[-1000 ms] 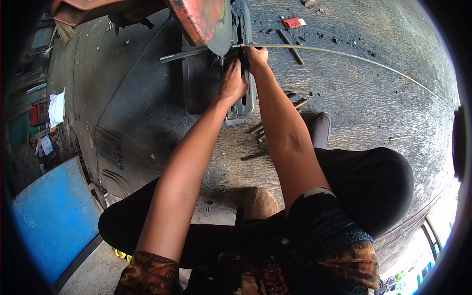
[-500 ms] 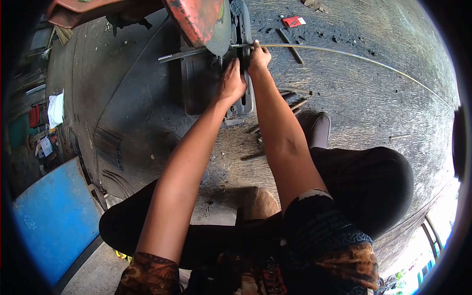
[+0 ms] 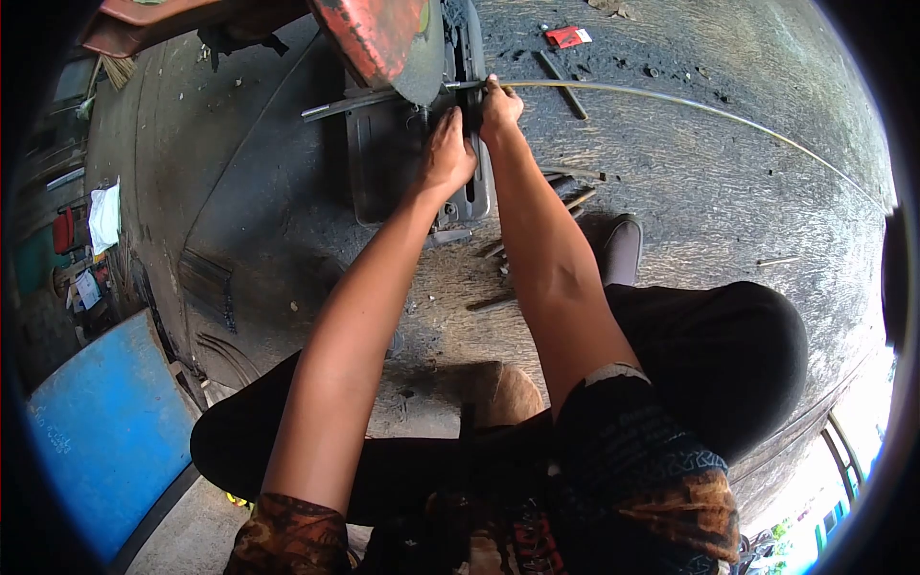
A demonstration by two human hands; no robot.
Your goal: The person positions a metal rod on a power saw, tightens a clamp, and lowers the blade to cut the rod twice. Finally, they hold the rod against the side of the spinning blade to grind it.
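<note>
A cut-off saw with a red, worn guard [image 3: 359, 43] stands at the top centre, its grey disc [image 3: 423, 79] lowered against a thin metal rod [image 3: 661, 100]. The rod runs from the left of the saw across its base and far out to the right. My right hand [image 3: 500, 107] is closed round the rod just right of the disc. My left hand [image 3: 448, 161] lies over the dark saw base [image 3: 372, 182], below the disc, fingers stretched forward. What its fingertips touch is partly hidden.
Short metal bars [image 3: 562, 86] and offcuts lie on the grimy floor right of the saw, near a red packet [image 3: 568, 37]. My shoe [image 3: 623, 251] is close by. A blue panel [image 3: 110, 407] stands at lower left, and a white cloth [image 3: 104, 218] hangs above it.
The whole view has shifted slightly left and up. Both hands, the rod and the saw keep about the same places relative to one another.
</note>
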